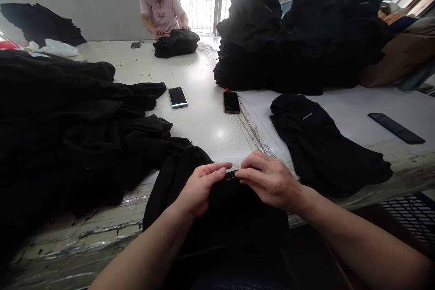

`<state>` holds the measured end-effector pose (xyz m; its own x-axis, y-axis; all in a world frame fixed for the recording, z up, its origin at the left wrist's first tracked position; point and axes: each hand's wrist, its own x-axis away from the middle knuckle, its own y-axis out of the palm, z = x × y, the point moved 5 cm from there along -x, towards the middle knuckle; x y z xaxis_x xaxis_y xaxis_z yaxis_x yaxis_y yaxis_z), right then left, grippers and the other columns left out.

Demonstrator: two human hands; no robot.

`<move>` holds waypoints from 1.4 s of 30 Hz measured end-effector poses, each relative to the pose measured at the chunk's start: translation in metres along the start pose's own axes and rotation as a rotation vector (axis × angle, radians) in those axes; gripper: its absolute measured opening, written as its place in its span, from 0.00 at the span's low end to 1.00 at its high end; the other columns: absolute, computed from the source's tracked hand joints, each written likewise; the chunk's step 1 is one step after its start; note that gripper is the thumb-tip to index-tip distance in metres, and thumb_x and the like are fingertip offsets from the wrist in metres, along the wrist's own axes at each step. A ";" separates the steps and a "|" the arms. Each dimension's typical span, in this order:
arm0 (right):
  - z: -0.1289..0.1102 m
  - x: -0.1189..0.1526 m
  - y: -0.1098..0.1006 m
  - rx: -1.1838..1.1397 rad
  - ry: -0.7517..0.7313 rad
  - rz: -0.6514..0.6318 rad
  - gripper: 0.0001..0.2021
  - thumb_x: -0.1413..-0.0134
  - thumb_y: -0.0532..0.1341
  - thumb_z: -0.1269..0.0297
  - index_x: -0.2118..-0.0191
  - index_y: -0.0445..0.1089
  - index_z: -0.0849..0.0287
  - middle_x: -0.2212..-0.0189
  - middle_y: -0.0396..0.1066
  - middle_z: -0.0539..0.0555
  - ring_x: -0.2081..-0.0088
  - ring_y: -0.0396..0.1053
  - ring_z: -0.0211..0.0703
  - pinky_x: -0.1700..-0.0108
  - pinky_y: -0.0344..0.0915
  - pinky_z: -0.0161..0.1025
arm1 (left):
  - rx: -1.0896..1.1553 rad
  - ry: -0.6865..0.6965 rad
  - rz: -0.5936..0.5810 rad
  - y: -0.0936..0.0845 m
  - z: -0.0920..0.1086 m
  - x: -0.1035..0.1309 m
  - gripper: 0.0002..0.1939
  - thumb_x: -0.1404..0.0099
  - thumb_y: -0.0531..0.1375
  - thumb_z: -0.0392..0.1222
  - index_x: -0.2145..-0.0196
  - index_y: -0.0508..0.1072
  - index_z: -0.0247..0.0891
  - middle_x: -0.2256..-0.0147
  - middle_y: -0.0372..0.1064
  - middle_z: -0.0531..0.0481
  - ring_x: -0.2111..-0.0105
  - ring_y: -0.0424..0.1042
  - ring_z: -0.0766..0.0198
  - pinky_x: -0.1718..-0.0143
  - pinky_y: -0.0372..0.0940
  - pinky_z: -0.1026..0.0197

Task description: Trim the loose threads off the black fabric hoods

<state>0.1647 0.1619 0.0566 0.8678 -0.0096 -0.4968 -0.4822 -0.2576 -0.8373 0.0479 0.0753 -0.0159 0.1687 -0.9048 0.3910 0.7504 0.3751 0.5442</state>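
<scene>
Your two hands work on one garment (248, 217) at 6 o'clock, at the near table (217, 136) edge. Your right hand (270, 179) pinches its upper edge, fingertips together. Your left hand (200, 186) touches the same edge, thumb and index finger narrowly apart; you cannot tell whether it grips. Two phones lie at 11 (177, 97) and 1 o'clock (231, 102). One folded garment (316, 136) lies at 3 o'clock, one heap (68, 131) at 9, three tall stacks (309, 41) at 2. One co-worker (163, 11) handles one pile (176, 44) at 11 o'clock.
</scene>
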 end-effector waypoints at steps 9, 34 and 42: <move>0.045 0.018 0.000 -0.467 0.731 0.014 0.12 0.50 0.63 0.67 0.58 0.70 0.57 0.63 0.70 0.54 0.62 0.68 0.44 0.65 0.67 0.40 | 0.042 -0.005 0.056 -0.001 0.001 0.001 0.17 0.43 0.65 0.39 0.55 0.75 0.34 0.69 0.76 0.46 0.70 0.73 0.65 0.64 0.66 0.65; 0.028 0.022 0.007 -0.739 0.808 -0.154 0.11 0.57 0.67 0.69 0.63 0.72 0.59 0.71 0.72 0.49 0.68 0.69 0.39 0.66 0.64 0.35 | -0.755 0.300 0.021 0.018 0.027 0.013 0.16 0.40 0.62 0.46 0.55 0.75 0.38 0.63 0.76 0.47 0.64 0.73 0.61 0.63 0.64 0.63; 0.024 0.018 0.002 -0.717 0.742 -0.201 0.10 0.55 0.64 0.71 0.63 0.71 0.58 0.68 0.72 0.50 0.66 0.70 0.40 0.65 0.67 0.35 | -0.408 0.103 -0.052 0.008 0.012 0.006 0.16 0.44 0.66 0.42 0.58 0.76 0.36 0.70 0.74 0.49 0.73 0.70 0.68 0.70 0.64 0.67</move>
<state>0.1762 0.1849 0.0406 0.8967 -0.4304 0.1039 -0.3475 -0.8296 -0.4371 0.0474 0.0750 0.0000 0.1713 -0.9436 0.2834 0.9477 0.2365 0.2144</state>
